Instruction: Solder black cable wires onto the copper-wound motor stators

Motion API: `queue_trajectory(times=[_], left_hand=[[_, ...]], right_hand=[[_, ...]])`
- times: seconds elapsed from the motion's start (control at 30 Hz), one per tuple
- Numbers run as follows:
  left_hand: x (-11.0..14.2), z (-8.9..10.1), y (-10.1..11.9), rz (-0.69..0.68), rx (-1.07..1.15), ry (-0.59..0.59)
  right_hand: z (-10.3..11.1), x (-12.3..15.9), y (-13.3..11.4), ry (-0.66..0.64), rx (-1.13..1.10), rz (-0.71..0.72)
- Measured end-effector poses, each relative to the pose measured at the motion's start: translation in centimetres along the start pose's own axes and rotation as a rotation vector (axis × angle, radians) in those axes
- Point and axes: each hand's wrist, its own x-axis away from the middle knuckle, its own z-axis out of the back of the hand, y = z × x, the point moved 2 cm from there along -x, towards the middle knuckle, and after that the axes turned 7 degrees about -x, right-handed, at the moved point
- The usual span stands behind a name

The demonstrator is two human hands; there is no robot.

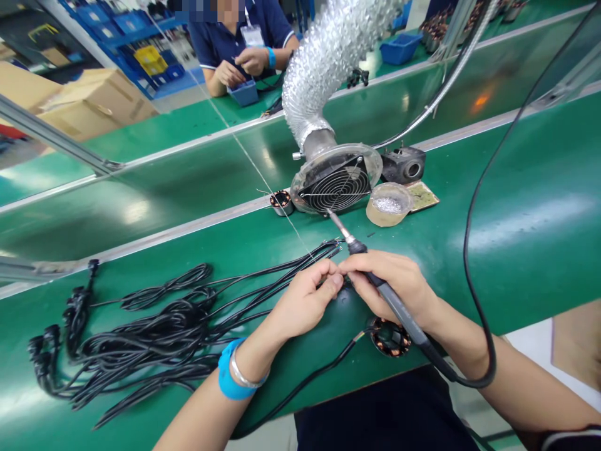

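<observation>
My right hand [399, 282] is closed round a soldering iron [394, 307], whose metal tip points up toward the round fan guard. My left hand [305, 297] is pinched shut on a thin solder wire [263, 178] that runs down to it from the upper left. The fingertips of both hands meet; what lies between them is hidden. Below my right hand lies a copper-wound motor stator [390, 338], partly covered by hand and iron. A black cable [319, 380] with a stripped end reaches toward it. Left of my left hand rests a bundle of black cables [154, 326] with plugs.
Behind the iron stands a fume extraction fan [340, 181] on a silver duct [305, 81]. Near it are a tub of solder bits [387, 210], a sponge tray [422, 196], an iron holder [404, 166] and another stator [282, 203]. Across the bench a co-worker [244, 44] handles something.
</observation>
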Motion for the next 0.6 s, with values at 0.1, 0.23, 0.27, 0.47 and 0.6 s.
queue_trajectory(times=[0.1,0.23,0.27,0.47,0.6], left_hand=[[0.0,0.0,0.4,0.036,-0.018,0.021],[-0.1,-1.0,0.3,0.225,0.248,0.075],[-0.1,-1.4,0.2,0.26,0.276,0.097],[0.5,-2.5,-0.1,0.266,0.243,0.213],[0.7,-3.0,-0.4,0.279,0.241,0.287]], right_hand=[[0.2,0.6,0.2,-0.017,0.013,0.017],[0.4,1.1,0.4,-0.031,0.022,0.011],[0.5,1.1,0.4,-0.016,0.021,-0.015],[0.5,1.6,0.6,-0.022,-0.028,-0.176],[0.2,1.7,0.7,-0.02,-0.028,-0.199]])
